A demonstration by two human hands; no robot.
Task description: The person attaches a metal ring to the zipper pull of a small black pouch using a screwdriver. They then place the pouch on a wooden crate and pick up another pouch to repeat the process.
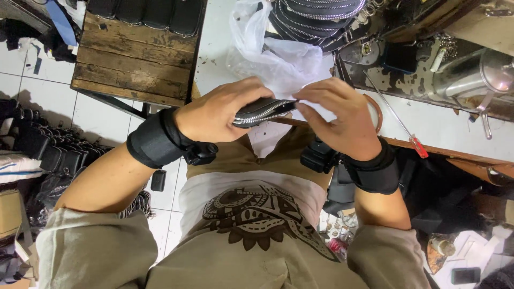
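My left hand [219,111] grips a small black pouch with a silver zipper [262,110] and holds it flat in front of my chest. My right hand [337,115] pinches the pouch's right end, its fingers curled over the zipper edge. Both wrists wear wide black straps, each with a small black device. Most of the pouch is hidden under the two hands.
A clear plastic bag [267,51] and a pile of black zippered pieces [316,16] lie on the white bench ahead. A red-handled screwdriver [399,120] lies to the right, near a metal machine [476,75]. A wooden pallet table [134,53] stands at left, with black pouches [59,152] heaped below it.
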